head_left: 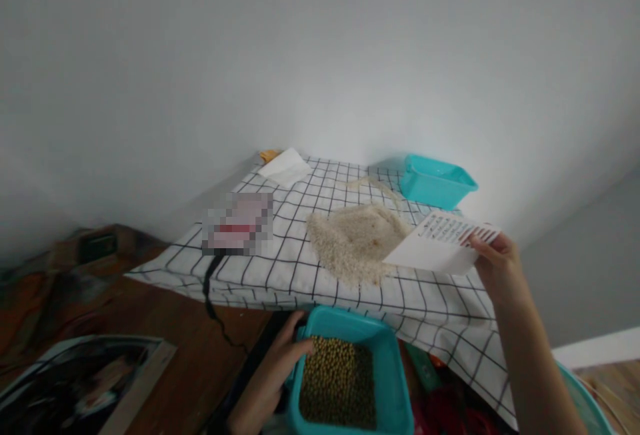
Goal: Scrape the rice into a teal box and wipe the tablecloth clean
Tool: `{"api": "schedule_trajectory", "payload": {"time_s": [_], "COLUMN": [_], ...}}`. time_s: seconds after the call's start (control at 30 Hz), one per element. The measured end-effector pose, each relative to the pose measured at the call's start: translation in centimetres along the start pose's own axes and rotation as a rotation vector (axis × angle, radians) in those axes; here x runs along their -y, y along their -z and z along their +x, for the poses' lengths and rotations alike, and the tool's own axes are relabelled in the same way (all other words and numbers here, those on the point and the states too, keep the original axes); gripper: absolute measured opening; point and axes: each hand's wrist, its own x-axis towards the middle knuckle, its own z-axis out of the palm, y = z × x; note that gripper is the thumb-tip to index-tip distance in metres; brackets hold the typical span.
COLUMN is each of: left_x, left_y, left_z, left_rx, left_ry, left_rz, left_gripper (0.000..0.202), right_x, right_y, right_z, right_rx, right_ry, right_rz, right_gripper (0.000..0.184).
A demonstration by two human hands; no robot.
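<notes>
My left hand (273, 375) grips the left rim of a turquoise plastic bin (393, 361), its thumb hooked over the edge. Inside the bin lie yellowish beans (333, 360) and darker green ones (345, 398). My right hand (500, 265) pinches the right end of a thin white slotted sheet (430, 251), tilted above the table. The sheet's left edge reaches the right side of a spread pile of pale grain (360, 235); whether they touch I cannot tell.
A checked cloth (285, 275) covers the table against the wall. A second turquoise bin (435, 185) stands at the back right. White paper (285, 168) lies at the back left, and a blurred pinkish item (240, 221) with a black strap nearer the left edge.
</notes>
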Motion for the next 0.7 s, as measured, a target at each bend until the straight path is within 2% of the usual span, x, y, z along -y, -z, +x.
{"api": "schedule_trajectory", "payload": {"time_s": [0.17, 0.23, 0.47, 0.7], "left_x": [1.3, 1.2, 0.9, 0.4], "left_y": [0.6, 0.6, -0.8, -1.4], "left_z": [1.5, 1.6, 1.0, 1.0], "left_rx": [0.114, 0.139, 0.17, 0.196], "left_ry": [-0.135, -0.165, -0.281, -0.312], "left_rz": [0.688, 0.849, 1.162, 1.289], "left_gripper": [0.052, 0.055, 0.056, 0.059], "right_x": [-0.5, -0.5, -0.6, -0.7], "right_y": [0.1, -0.2, -0.4, 0.1], "right_z": [-1.1, -1.4, -2.2, -2.5], "right_rx": [-0.026, -0.034, -0.055, -0.06], "right_ry": [-0.043, -0.049, -0.083, -0.052], "right_rz": [0.007, 0.005, 0.017, 0.018], "right_gripper": [0.018, 0.019, 0.02, 0.019]}}
